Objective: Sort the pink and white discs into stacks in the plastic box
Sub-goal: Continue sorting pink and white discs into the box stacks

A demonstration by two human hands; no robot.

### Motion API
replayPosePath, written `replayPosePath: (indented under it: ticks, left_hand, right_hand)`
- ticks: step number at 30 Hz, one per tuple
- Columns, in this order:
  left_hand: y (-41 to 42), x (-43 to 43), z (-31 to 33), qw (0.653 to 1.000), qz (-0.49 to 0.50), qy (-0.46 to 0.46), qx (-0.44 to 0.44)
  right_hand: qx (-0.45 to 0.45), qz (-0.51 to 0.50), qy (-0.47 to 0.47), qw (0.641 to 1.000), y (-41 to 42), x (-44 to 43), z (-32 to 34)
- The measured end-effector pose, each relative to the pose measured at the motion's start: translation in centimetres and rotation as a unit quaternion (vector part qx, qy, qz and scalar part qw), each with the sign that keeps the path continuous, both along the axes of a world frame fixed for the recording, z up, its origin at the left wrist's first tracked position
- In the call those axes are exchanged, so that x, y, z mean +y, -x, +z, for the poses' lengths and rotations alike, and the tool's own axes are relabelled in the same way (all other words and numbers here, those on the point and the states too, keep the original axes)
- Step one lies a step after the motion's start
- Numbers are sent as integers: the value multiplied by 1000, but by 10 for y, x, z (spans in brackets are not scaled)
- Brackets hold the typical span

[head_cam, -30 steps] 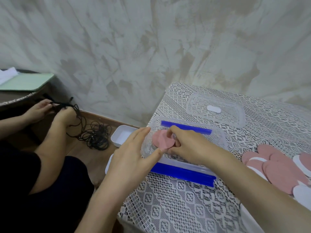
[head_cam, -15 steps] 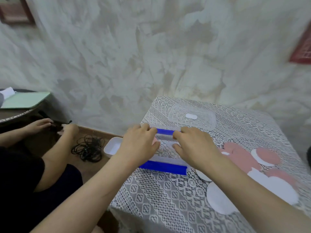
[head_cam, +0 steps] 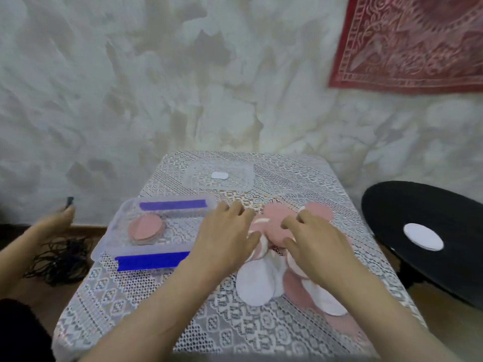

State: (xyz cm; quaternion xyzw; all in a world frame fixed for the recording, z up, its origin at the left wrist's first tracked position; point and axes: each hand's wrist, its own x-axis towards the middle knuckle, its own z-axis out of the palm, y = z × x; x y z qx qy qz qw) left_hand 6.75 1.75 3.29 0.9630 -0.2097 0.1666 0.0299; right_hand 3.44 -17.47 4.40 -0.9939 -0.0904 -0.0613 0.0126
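Both left hand [head_cam: 225,239] and right hand [head_cam: 315,244] touch flat round discs [head_cam: 274,222].

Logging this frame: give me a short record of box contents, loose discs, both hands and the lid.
box: clear plastic box, open, blue latches
in box: pink disc stack; no white stack visible
loose discs: mixed pink and white pile, right of box
left hand: fingers spread on the pile
right hand: fingers bent over pink discs, grip unclear
lid: off, lying beyond the box

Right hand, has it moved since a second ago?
Yes. The right hand has left the plastic box and gone to the right of it, and now rests on the loose pile of discs.
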Motion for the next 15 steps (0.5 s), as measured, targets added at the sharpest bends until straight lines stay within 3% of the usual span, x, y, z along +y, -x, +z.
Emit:
replayPosePath:
  ticks: [6,11,15]
  left_hand:
    - [18,-38,-46,997,-27,49,57]
    - [18,-40,-54,996,-25,77,45]
    - [16,-38,-58,996,-21,81,37]
  right_hand:
    - [60,-51,-53,996,11,-37,-36]
    - [91,-47,-165,981,9,-54,-42]
    - [121,-58,-196,971,1,-66,-43]
